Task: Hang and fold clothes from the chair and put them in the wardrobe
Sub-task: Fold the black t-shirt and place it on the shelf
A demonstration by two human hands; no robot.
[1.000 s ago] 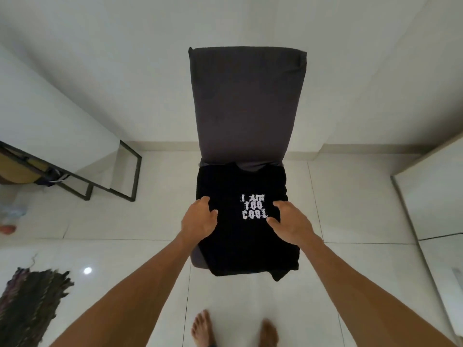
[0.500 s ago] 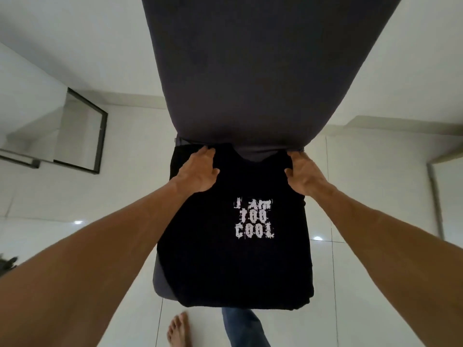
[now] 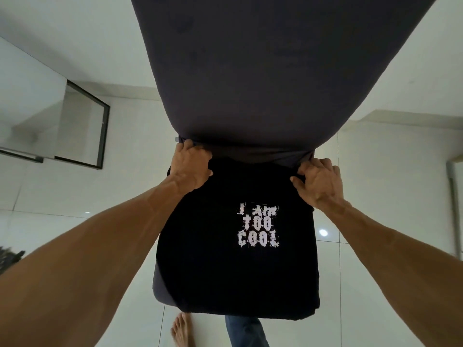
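Since the black T-shirt (image 3: 220,271) lies flat on the chair seat (image 3: 157,284), collar toward the chair back (image 3: 275,71) and hem toward the person, its long axis runs straight away from the body. Both hands are at its far end. The left hand (image 3: 191,166) curls over the far left shoulder corner; the right hand (image 3: 318,182) pinches the far right one, thumb on top. Both grasp cloth and are about equally near. The print reads upright to the person. The likely next move is drawing the collar end back along that axis toward the hem.
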